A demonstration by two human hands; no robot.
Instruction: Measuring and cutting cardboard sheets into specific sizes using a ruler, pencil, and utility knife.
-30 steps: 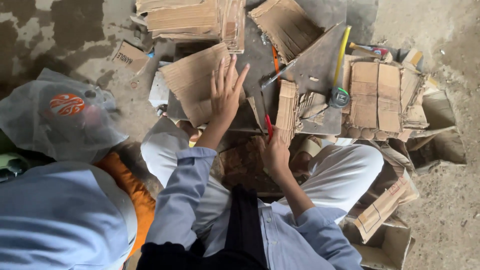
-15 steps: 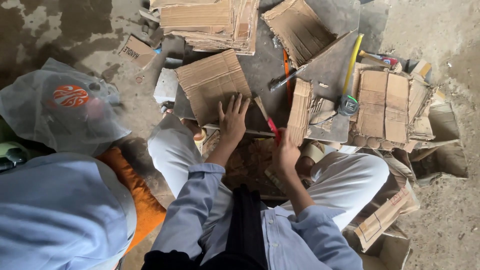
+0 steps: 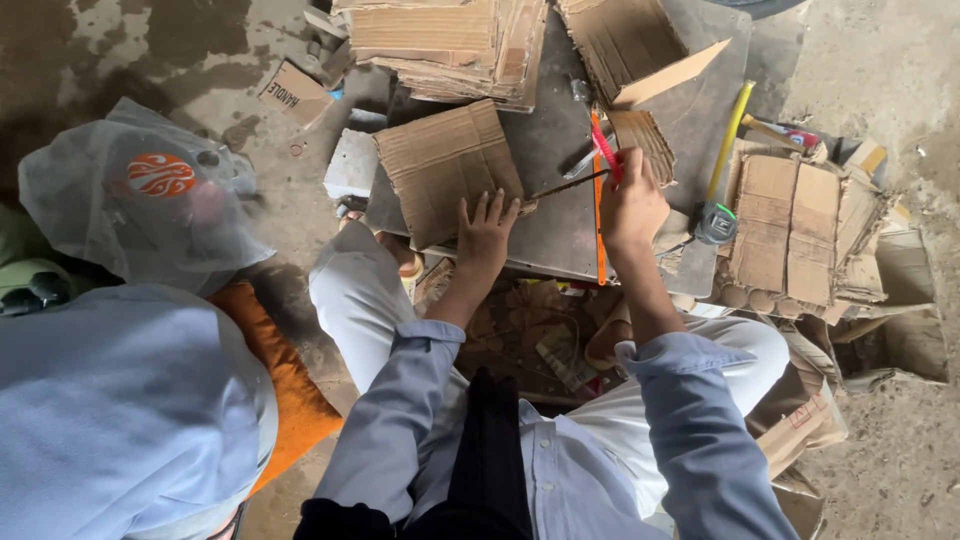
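- Left hand [image 3: 487, 232]: laid flat, fingers spread wide, pressing on the near edge of a brown corrugated cardboard sheet [image 3: 445, 165]; it grips nothing.
- Cardboard sheet: lies flat on the left part of a grey work board [image 3: 560, 215], its flutes running roughly left to right, one corner pointing toward the person.
- Right hand [image 3: 630, 205]: fingers curled tight around a red-handled tool [image 3: 606, 152], which stands up above the knuckles; the tool's tip cannot be made out.
- Orange straightedge [image 3: 598, 225]: lies on the board just beside the right hand, running from the far side toward the person, between the two hands.
- Thin dark rod [image 3: 572, 184]: crosses the board at a slant from the sheet's right edge toward the right hand.
- Tape measure [image 3: 716, 222]: sits at the board's right edge, its yellow blade [image 3: 731, 140] drawn out away from the person.
- Cardboard stacks [image 3: 445, 40]: piled at the far side of the board; a flattened pile [image 3: 795, 230] lies to the right on the floor.
- Clear plastic bag [image 3: 140, 195]: on the floor to the left, well apart from both hands.
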